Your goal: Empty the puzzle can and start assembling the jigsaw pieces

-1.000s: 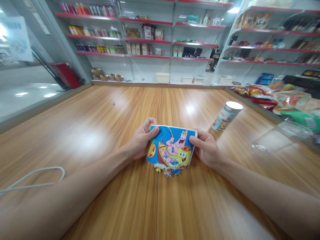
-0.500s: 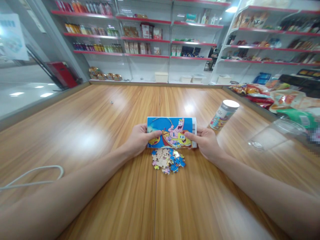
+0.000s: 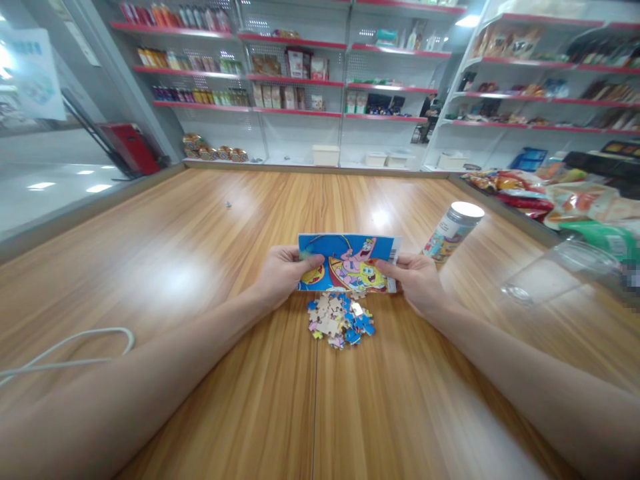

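Note:
A blue cartoon picture sheet (image 3: pixel 340 263) with pink and yellow characters is held up between my two hands, tilted toward me. My left hand (image 3: pixel 283 273) grips its left end, thumb across the front and the other fingers behind. On the right end, my right hand (image 3: pixel 417 280) pinches it the same way, near a printed barcode. Just below the sheet's lower edge lies a heap of jigsaw pieces (image 3: pixel 341 321) on the wooden table (image 3: pixel 240 400). Some pieces show bare tan backs, others blue, yellow and pink print. The sheet hides the far edge of the heap.
A printed canister (image 3: pixel 453 232) with a white top stands beyond my right hand. Farther right lies a clear plastic container (image 3: pixel 555 273), beside packaged snacks (image 3: pixel 575 203). A white cable (image 3: pixel 75 347) loops near my left forearm. Stocked shelves (image 3: pixel 295 80) line the back.
The sheet has tilted and turned slightly, its right end now angled a little lower. More of the puzzle heap's far side shows. The whole view has shifted slightly.

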A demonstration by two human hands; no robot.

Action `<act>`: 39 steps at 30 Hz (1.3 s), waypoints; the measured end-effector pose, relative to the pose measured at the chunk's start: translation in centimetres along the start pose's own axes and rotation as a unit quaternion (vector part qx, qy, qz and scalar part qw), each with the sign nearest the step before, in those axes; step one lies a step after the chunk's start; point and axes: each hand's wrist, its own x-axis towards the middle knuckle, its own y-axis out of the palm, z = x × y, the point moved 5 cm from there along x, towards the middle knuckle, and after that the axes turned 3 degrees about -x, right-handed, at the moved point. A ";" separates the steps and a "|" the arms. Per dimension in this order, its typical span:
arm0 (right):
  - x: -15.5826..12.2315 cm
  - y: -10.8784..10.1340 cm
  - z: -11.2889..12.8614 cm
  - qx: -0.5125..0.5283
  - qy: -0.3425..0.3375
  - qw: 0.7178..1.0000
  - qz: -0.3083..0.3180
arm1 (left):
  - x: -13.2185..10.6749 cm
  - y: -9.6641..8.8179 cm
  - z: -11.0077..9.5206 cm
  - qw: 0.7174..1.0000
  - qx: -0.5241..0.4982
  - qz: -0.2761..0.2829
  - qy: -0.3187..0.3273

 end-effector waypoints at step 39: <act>-4.6 5.1 2.3 -0.596 -0.309 0.724 0.157 | -1.9 2.0 -0.2 0.751 0.570 0.230 0.241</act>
